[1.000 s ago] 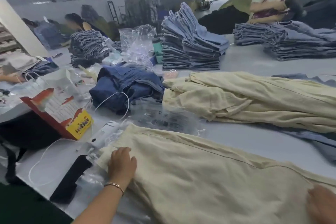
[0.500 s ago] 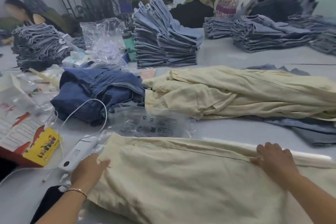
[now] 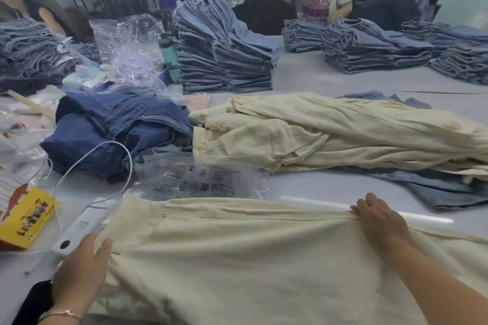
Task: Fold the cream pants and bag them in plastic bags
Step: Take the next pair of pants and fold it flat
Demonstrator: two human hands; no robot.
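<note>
**Both hands on the cream pants at the near edge of the table**

A pair of cream woven pants [image 3: 237, 258] lies spread flat on the pale grey table [image 3: 330, 185], nearest the camera. The left hand [image 3: 79, 269] grips the cloth at its left edge, thumb over a bunched fold. The right hand [image 3: 380, 219] presses on the far edge, fingertips curled over the seam. Just beyond and between the hands lies a clear printed plastic bag [image 3: 200, 177]. Left of the left hand sit a white corded device [image 3: 81, 227] and a yellow and red carton [image 3: 25, 216]. Farther off lie a heap of cream garments [image 3: 330, 132], dark blue jeans [image 3: 118, 126], then stacks of folded light blue jeans [image 3: 224, 55].
</note>
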